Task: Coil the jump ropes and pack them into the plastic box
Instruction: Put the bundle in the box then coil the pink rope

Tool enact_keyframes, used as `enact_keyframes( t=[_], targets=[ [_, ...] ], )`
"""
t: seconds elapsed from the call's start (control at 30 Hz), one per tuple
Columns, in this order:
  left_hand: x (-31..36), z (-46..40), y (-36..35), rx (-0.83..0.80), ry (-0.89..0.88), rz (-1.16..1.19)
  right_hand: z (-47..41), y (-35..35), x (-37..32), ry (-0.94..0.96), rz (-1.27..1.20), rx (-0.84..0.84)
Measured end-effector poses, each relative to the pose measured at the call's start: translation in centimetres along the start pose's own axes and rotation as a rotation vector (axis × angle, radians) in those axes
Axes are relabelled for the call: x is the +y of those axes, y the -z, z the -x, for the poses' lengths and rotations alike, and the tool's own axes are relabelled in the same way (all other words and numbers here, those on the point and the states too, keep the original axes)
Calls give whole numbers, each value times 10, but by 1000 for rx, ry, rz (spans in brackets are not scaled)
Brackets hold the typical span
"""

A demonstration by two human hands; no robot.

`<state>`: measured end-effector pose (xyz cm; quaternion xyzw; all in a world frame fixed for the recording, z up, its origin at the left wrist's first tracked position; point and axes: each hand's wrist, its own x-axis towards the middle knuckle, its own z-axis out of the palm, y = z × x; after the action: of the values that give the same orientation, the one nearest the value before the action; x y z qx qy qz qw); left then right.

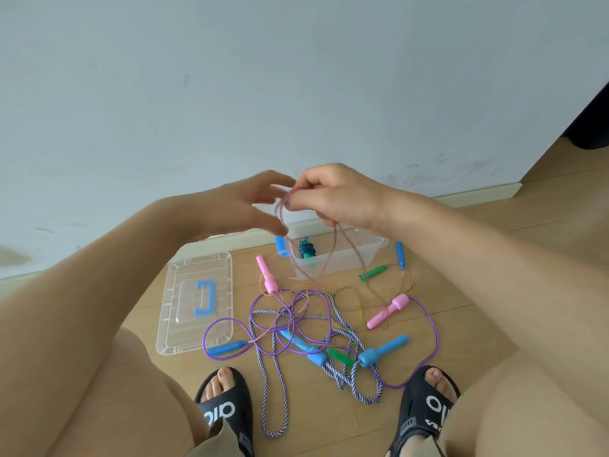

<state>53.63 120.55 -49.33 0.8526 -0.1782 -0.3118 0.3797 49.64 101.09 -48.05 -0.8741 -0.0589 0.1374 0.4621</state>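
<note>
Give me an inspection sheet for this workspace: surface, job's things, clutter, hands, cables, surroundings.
Surface: wooden floor, the person's sandalled feet at its near edge.
Job's things: clear box open by the wall, a coiled blue-green rope inside; lid lying flat to its left; tangled ropes in front, with pink, blue and green handles.
Clutter: nothing seen.
Hands: right hand pinches loops of a thin pink rope that hangs to the floor; left hand is beside it, fingers spread, grip on nothing that I can see.
Cables: nothing seen apart from the ropes.
Surroundings: pale wall with baseboard; dark object at far right.
</note>
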Motion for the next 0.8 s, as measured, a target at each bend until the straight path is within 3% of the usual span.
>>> enact_keyframes(
  t=[0.07,0.2,0.37,0.43,0.5,0.53,0.67,0.8],
  targets=[
    [11,1,-6,24,-127,76,-2,-1,-4,11,-111,16],
    [19,3,-9,140,-127,267,-6,8,-3,31,-203,80],
    [1,-5,21,746,93,269,-3,27,21,-38,519,78],
    [-10,-2,26,661,206,41,-3,31,27,-92,506,124],
    [-13,3,17,368,224,-222,-3,27,20,-62,364,167],
    [-10,5,11,269,171,-240,-2,24,13,-20,273,163],
    [16,5,-4,178,-154,48,3,11,-9,103,77,84],
    [22,11,-3,124,-189,213,1,17,-5,95,16,85]
  ],
)
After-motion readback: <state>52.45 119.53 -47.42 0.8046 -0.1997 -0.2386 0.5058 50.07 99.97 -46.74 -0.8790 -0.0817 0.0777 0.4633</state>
